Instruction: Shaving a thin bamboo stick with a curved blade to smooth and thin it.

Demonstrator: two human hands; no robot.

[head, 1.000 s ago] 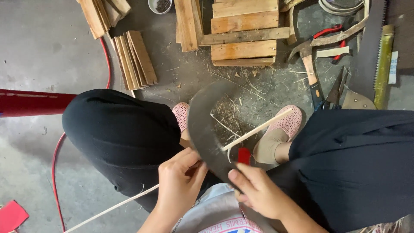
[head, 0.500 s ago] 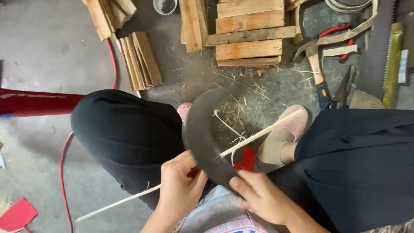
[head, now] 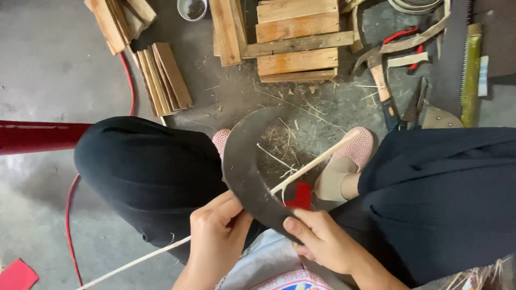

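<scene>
Seated over a concrete floor, a person's left hand [head: 217, 239] pinches a thin bamboo strip [head: 317, 160] against a curved dark blade [head: 248, 166], while the right hand [head: 322, 241] wraps closed around the blade's lower end. The strip's long axis runs diagonally across the blade, from low at the left of it to high at the right, over a pink slipper [head: 356, 147]. The left hand is the nearer to the strip. Beyond the blade lie stacked wood pieces [head: 295, 40], a hammer [head: 379, 75] and a saw [head: 449, 53].
</scene>
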